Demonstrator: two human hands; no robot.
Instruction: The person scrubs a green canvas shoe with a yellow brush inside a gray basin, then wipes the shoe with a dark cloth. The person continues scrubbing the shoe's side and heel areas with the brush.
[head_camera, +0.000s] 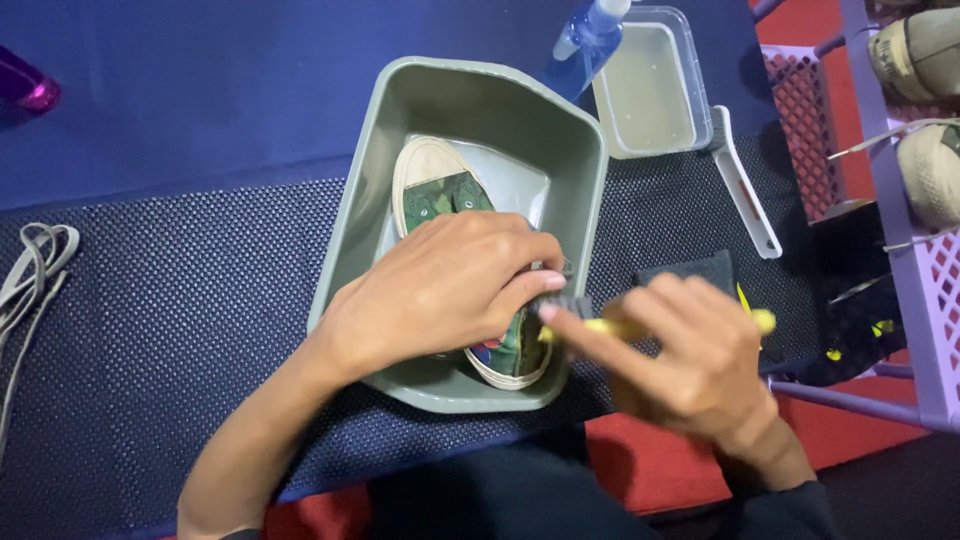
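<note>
Shoe held in basin, brush at its side.

Left hand (450, 285) clasps the green patterned sneaker (445, 200), which lies in the grey-green basin (360, 210). Right hand (690, 355), blurred, grips a yellow-handled brush (600, 325) against the sneaker's side at the basin's right rim. Clear tub (655, 85) and spray bottle (590, 40) stand just beyond; open mat to the left.

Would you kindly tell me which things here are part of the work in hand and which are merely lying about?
In use:
left hand
green sneaker
grey-green basin
right hand
yellow-handled brush

Lying about:
spray bottle
clear plastic tub
loose laces
beige shoes on rack
</note>
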